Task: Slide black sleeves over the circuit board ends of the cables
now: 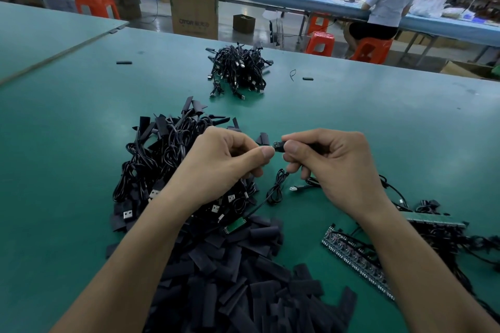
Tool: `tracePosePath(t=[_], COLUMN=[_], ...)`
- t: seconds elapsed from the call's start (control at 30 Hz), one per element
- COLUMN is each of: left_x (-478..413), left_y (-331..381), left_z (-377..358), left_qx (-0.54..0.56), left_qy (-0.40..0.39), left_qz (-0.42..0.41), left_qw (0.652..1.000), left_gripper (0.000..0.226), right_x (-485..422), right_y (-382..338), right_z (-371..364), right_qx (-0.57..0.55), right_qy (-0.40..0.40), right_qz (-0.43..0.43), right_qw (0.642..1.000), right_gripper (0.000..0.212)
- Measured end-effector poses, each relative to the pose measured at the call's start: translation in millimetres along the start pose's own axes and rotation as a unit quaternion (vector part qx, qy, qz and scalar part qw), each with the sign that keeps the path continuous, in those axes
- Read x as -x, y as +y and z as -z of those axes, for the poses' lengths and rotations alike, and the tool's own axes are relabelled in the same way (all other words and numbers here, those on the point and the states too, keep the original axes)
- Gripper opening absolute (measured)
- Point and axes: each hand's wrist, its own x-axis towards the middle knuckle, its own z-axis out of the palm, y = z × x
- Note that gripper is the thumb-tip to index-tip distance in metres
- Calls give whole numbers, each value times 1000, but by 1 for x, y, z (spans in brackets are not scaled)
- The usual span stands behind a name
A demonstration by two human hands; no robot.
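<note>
Cable (275,188) hung looped down to green table (378,121), beside sleeve pile (243,278). I saw right hand (335,170) pinching its circuit board end (278,145); left hand (224,167) curled, thumb and finger apparently nipping board tip, view poor there. Another cable heap (238,70) lay farther back.

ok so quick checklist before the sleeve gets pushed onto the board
1. Right hand grips the small circuit board end of a black cable: ok, its tip pokes out toward the left thumb.
2. Left hand holds a black sleeve: cannot tell, curled fingers hide it.
3. Sleeve mouth lined up with the board: cannot tell.
4. Pile of flat black sleeves within reach: ok, it lies beside the left forearm.
5. Looped thin black cable below the right hand hangs loose: ok.
</note>
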Motion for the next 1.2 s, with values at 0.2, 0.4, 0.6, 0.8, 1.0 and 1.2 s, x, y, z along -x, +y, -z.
tracePosePath(t=[0.2, 0.4, 0.6, 0.8, 1.0, 1.2], left_x=[1, 1, 5, 5, 6, 6], left_y=[1, 0, 6, 8, 7, 7], left_z=[-3, -3, -6, -8, -14, -18], left_qx=[-32, -70, -154, -198, -182, -161], left_qy=[-18, -23, -6, -24, -3, 21], left_qz=[-28, -48, -92, -95, -85, -91], left_qw=[999, 996, 984, 975, 980, 982], left_gripper=[20, 22, 20, 25, 28, 24], right_x=[1, 1, 0, -1, 3, 8], right_y=[0, 4, 5, 5, 1, 1], right_z=[-1, 0, 5, 7, -2, -20], right_qx=[17, 18, 8, 23, 16, -41], right_qy=[-20, -19, -34, -49, 66, 197], right_qz=[22, 19, -5, -26, -24, -8], right_qw=[999, 999, 999, 998, 997, 980], right_gripper=[18, 20, 15, 14, 33, 19])
